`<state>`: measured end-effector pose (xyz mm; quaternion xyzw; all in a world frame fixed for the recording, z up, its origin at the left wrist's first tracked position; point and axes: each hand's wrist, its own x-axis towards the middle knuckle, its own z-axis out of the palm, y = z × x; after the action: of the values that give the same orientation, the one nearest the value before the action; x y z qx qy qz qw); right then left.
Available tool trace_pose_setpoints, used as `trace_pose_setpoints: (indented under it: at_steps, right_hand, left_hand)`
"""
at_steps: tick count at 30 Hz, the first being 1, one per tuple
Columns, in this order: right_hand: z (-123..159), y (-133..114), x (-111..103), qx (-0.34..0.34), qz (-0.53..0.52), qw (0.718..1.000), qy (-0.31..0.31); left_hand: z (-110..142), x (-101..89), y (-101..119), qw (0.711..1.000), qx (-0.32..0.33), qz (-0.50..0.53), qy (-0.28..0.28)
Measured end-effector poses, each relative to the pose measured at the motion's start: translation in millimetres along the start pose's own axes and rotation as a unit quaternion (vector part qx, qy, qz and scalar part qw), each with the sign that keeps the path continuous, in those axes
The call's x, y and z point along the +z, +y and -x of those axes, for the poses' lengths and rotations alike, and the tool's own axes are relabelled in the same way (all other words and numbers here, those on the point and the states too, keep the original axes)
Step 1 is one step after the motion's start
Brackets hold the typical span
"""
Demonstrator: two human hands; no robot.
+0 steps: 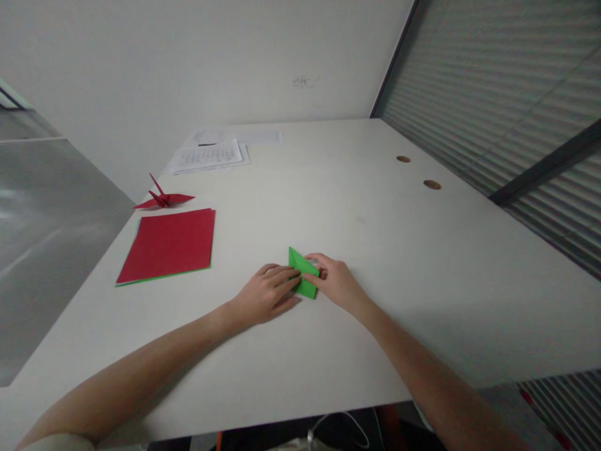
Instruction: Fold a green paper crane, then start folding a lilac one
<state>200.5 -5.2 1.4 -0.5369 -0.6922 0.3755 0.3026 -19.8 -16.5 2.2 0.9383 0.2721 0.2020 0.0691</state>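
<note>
A small piece of folded green origami paper (307,288) lies on the white table, its pointed end facing away from me. My left hand (270,293) rests beside it, fingers stretched out flat with their tips pressing on its left part. On the other side, my right hand (335,282) pinches the paper's right edge between thumb and fingers. The fingertips of both hands hide part of the folds.
On the left of the white table (328,181) lies a stack of red paper squares (171,245) with a green edge showing underneath. Behind it stands a red folded paper crane (163,199). Written sheets (211,155) lie farther back. Window blinds (516,75) run along the right.
</note>
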Motion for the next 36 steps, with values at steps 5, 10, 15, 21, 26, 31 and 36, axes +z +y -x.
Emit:
trace_pose_setpoints:
  at_steps: [5,10,15,21,26,31,36]
  right_hand:
    - [4.6,-3.0,-27.3,-0.209,0.184,0.96,-0.022]
    - [3.6,2.2,-26.9,-0.276,0.209,0.932,-0.108]
    - [3.1,5.9,-14.6,-0.309,0.251,0.913,-0.087]
    - [2.8,10.1,-9.0,-0.337,0.286,0.893,-0.083]
    - [2.0,10.2,-8.6,-0.325,0.243,0.911,-0.066]
    - [5.7,1.5,-11.9,-0.299,0.244,0.919,-0.083]
    - [3.6,8.1,-6.2,-0.293,0.272,0.916,-0.044]
  left_hand:
    - [-0.1,-2.7,-3.3,0.999,-0.03,0.018,-0.005]
    - [0.2,-5.2,-7.4,0.999,-0.039,0.037,-0.006]
    - [-0.4,-8.6,-9.7,0.999,-0.024,0.017,-0.036]
    - [-0.5,-11.9,-15.4,0.998,-0.028,0.04,-0.031]
    - [0.5,-12.3,-17.4,0.999,-0.024,0.031,-0.013]
    - [-0.3,-10.1,-14.0,1.0,-0.001,-0.006,0.014]
    - [-0.2,-10.6,-16.1,1.0,0.016,-0.02,0.014]
